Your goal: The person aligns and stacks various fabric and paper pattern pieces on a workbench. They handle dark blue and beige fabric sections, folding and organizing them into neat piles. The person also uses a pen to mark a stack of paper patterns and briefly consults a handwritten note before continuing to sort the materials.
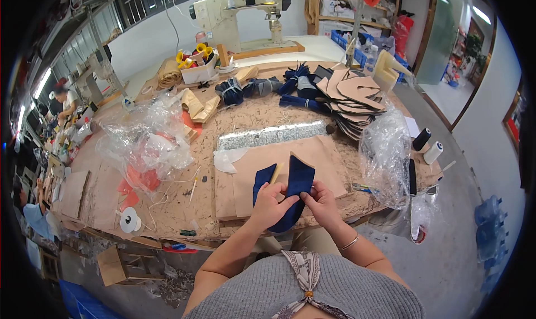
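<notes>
A dark blue U-shaped piece of material (301, 176) with a pale yellowish edge is held up over the near side of the worktable. My left hand (271, 203) pinches it near its middle, thumb on top. The fingers of my right hand (321, 200) are closed on its right edge, thumb and fingertips pressed together. One end of the piece points away from me, and the other shows left of my left hand. Below lies a flat tan sheet stack (257, 171), with a white curved scrap (228, 159) on its left corner.
Tan cut pieces (352, 93) are piled at the back right, beside tied dark blue bundles (295, 78). Clear plastic bags (385, 151) lie on both sides. A white spool (130, 221) is at the left, thread cones (432, 152) at the right. Behind stands a sewing machine (240, 17).
</notes>
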`<state>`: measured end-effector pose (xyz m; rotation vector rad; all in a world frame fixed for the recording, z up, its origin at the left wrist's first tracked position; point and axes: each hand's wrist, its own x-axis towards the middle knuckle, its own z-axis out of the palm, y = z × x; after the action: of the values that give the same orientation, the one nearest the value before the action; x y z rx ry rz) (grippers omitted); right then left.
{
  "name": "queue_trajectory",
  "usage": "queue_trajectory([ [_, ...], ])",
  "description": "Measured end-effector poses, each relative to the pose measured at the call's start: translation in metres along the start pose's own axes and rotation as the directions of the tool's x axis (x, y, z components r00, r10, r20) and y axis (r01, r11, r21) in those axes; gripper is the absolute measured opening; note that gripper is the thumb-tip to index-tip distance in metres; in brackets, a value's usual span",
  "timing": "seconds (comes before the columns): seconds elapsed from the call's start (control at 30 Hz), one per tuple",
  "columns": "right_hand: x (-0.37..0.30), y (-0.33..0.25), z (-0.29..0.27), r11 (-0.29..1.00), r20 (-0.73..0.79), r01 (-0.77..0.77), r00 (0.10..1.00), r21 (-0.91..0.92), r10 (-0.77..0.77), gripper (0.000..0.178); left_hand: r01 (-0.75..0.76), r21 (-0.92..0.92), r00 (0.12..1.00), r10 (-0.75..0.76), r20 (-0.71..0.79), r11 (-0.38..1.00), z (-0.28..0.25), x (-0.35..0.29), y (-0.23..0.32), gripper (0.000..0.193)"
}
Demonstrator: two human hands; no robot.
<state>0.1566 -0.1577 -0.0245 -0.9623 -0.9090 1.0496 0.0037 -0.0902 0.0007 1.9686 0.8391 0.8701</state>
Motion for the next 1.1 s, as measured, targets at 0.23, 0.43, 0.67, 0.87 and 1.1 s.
queue_trajectory([
  [0.23, 0.004, 0.006, -0.007, 0.992, 0.018, -0.104, 0.995, 0.075, 0.102, 0.012, -0.043, -0.029, 0.994, 0.040, -0.105, 0.999, 0.006, 0.001, -0.007, 0.014],
  [0.43, 0.006, 0.012, 0.000, 0.993, -0.026, -0.052, 0.998, 0.108, 0.055, 0.010, 0.037, -0.115, 0.982, -0.057, -0.179, 0.993, 0.013, -0.001, -0.014, 0.020],
  [0.67, 0.007, 0.023, -0.002, 0.996, -0.050, -0.041, 0.998, 0.077, 0.045, 0.008, -0.005, -0.254, 0.984, -0.041, -0.174, 0.967, 0.017, -0.002, -0.032, 0.017],
  [0.87, 0.008, 0.007, 0.007, 0.998, -0.087, -0.061, 0.994, -0.026, 0.059, 0.013, -0.031, -0.224, 0.982, -0.012, -0.189, 0.974, 0.022, -0.005, -0.037, 0.018],
  [1.1, 0.025, -0.003, -0.009, 0.995, -0.075, -0.014, 0.997, 0.100, 0.022, 0.018, -0.191, 0.064, 0.980, 0.194, -0.045, 0.980, 0.016, -0.002, -0.011, 0.020],
])
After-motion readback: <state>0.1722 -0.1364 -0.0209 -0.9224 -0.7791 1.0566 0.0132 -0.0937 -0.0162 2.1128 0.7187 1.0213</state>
